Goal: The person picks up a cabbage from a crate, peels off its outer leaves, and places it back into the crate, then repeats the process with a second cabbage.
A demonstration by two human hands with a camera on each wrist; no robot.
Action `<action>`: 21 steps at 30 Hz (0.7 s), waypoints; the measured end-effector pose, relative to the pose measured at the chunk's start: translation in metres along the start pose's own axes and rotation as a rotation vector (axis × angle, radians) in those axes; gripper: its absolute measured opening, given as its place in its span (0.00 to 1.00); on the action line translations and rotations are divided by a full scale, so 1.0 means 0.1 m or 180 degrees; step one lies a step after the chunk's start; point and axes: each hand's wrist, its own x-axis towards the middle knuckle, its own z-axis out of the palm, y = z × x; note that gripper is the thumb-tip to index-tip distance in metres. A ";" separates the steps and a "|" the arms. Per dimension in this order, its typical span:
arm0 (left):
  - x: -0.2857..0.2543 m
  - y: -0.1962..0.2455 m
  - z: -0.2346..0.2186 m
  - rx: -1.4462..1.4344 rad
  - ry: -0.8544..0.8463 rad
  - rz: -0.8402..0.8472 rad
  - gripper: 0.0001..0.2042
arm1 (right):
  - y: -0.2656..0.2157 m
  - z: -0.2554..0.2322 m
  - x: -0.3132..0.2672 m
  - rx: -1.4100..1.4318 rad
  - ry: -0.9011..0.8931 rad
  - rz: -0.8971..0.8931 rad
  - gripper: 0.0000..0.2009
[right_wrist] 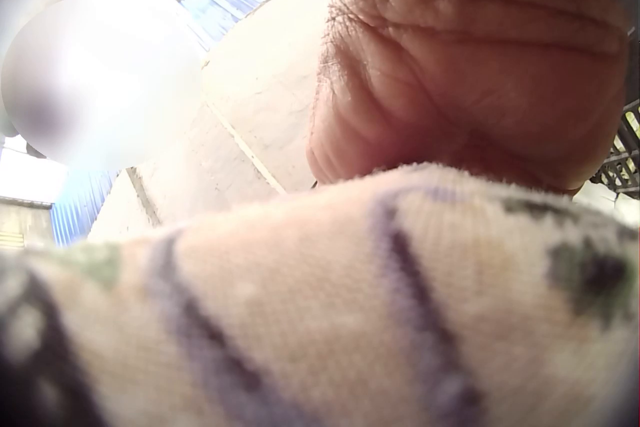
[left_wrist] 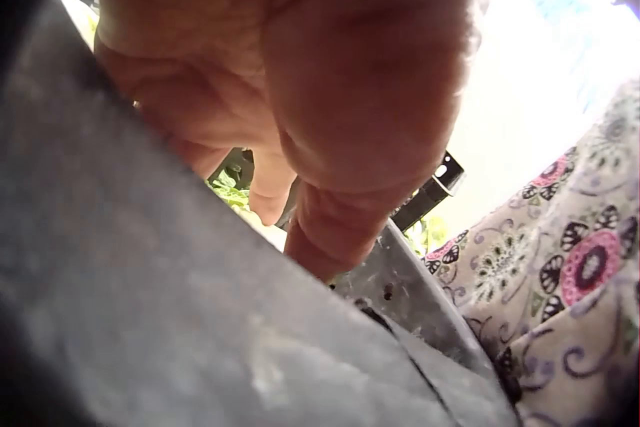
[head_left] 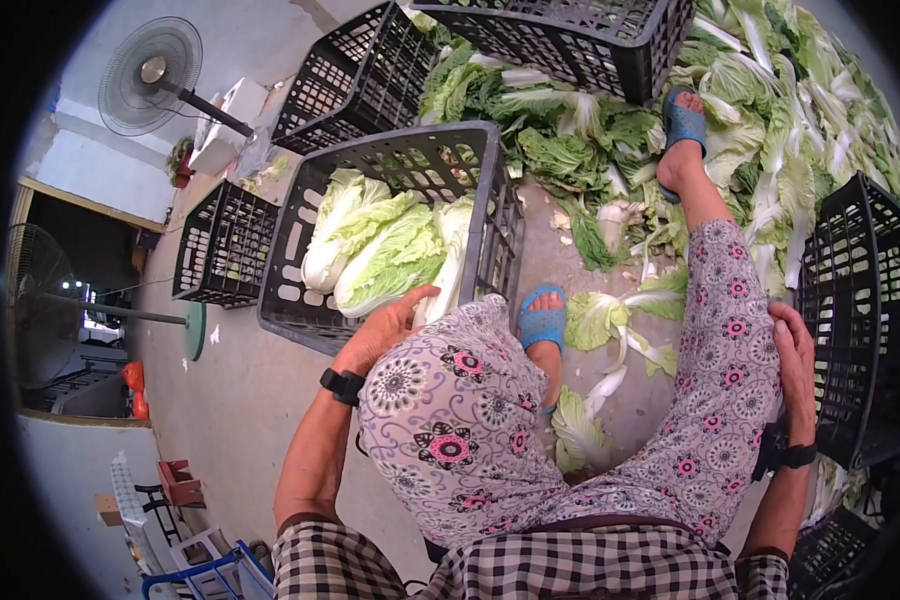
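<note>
My left hand (head_left: 378, 332) reaches over the near rim of a dark plastic crate (head_left: 395, 143), with its fingertips at the white base of a napa cabbage (head_left: 454, 232). Two more pale green napa cabbages (head_left: 395, 268) lie beside that one in the crate. From the left wrist view, the hand (left_wrist: 300, 77) hangs over the grey rim (left_wrist: 130, 247), fingers pointing down and loosely bent; part of them is hidden by the rim. The right hand (head_left: 794, 355) rests against the outer side of the right leg in patterned trousers (head_left: 730, 350), holding nothing.
Loose cabbage leaves (head_left: 580, 120) cover the floor ahead and pile up at the right. Other black crates stand around: one at the right (head_left: 860, 320), one at the top (head_left: 570, 45), one at the left (head_left: 225, 245). A standing fan (head_left: 150, 75) is at the back left.
</note>
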 end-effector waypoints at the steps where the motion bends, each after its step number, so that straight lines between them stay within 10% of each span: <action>1: 0.01 -0.04 0.00 0.0009 0.0018 0.0027 0.31 | 0.01 0.00 0.00 0.0005 0.0001 0.0003 0.18; 19: 0.04 -0.05 0.16 -0.0664 0.0123 -0.0297 0.34 | -0.11 0.03 -0.04 -0.0624 -0.0181 -0.0601 0.14; 21: 0.08 -0.17 0.10 0.0827 0.0069 -0.0271 0.33 | -0.22 0.04 -0.03 -0.0826 -0.0235 -0.0727 0.10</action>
